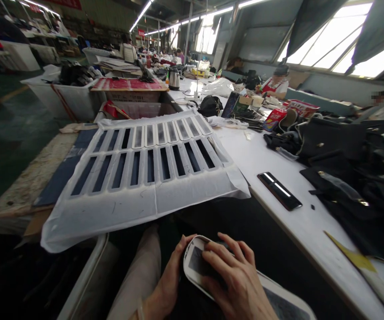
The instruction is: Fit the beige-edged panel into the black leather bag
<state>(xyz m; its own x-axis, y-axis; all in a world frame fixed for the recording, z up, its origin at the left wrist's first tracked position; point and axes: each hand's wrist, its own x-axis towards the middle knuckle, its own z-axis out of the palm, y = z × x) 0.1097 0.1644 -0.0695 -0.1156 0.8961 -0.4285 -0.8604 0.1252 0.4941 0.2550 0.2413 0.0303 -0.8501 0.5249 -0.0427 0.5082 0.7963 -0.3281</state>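
Observation:
Low in front of me is a long panel (287, 303) with rounded ends, a pale border and a dark grey middle. My left hand (170, 280) grips its near-left end, fingers closed around the edge. Bent over the top of that end, my right hand (233, 273) presses its fingers onto the dark middle and hides much of it. Black material lies below the panel, its shape unclear. Beyond my hands, a white sheet (138, 209) carries two rows of narrow dark slots with pale borders; several pale-bordered strips (161, 133) lie along the back row.
On the white table (278, 235) to the right lie a black phone (279, 191) and a pile of black bags (341, 146). A yellow-ended strip (352, 253) lies near its edge. At left stands a white bin (68, 100) of black items. People sit farther back.

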